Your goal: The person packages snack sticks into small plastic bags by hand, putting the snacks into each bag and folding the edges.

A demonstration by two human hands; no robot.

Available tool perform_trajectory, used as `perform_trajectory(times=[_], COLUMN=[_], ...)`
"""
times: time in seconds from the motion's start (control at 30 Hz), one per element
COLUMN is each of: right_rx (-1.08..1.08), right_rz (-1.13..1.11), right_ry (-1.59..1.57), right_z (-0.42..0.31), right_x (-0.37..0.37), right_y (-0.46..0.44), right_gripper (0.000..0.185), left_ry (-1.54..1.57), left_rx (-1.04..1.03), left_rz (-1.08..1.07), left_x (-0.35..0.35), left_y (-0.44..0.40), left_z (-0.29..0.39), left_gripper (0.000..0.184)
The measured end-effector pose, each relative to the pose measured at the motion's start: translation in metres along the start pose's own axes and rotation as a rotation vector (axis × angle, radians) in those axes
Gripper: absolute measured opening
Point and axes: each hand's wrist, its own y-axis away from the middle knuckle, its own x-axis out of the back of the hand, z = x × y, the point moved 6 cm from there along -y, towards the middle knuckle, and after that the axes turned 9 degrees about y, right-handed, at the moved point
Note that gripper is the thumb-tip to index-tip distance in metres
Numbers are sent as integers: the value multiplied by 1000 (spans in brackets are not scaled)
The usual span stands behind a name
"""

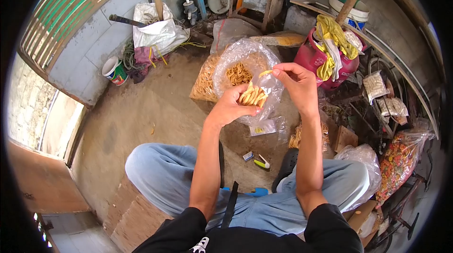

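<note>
My left hand (pixel 231 107) is closed around a small clear plastic bag partly filled with pale yellow snack sticks (pixel 254 96). Beside the bag's mouth, my right hand (pixel 298 87) pinches a yellow snack stick (pixel 265 72) between thumb and fingertips. Beyond both hands stands a large clear plastic bag (pixel 204 79), its mouth wide and rolled back, with many brown snack sticks (pixel 239 74) inside. Part of that bag is hidden behind my hands and the small bag. Near its base on the floor lies a flat clear packet (pixel 263 127) with a yellow label.
A green-and-white stapler (pixel 261 162) and a small box (pixel 248 156) lie on the floor between my feet. At right are a pink gas cylinder (pixel 306 57) draped with yellow cloth and a bag of colourful snacks (pixel 398 158). A bucket (pixel 114 71) stands at left.
</note>
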Motion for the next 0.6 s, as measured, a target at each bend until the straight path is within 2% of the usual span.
perform_trajectory(times=[0.1,0.17,0.27,0.47,0.6], right_rx=[54,95,34,6,44], right_rz=[-49,-159,-276,-415,-422], right_ry=[41,110,127,71,101], right_z=[4,0,0,17,18], right_x=[1,-2,-6,-19,-26], right_y=[4,6,9,11,12], right_gripper=[15,18,18,16,16], left_ry=[-28,-39,-60,-107,-112], left_rx=[17,27,24,61,66], left_rz=[-11,-17,-23,-21,-19], left_x=[-4,-5,-5,-8,-8], left_y=[5,8,9,11,13], left_z=[5,6,4,4,2], left_gripper=[47,47,45,46,47])
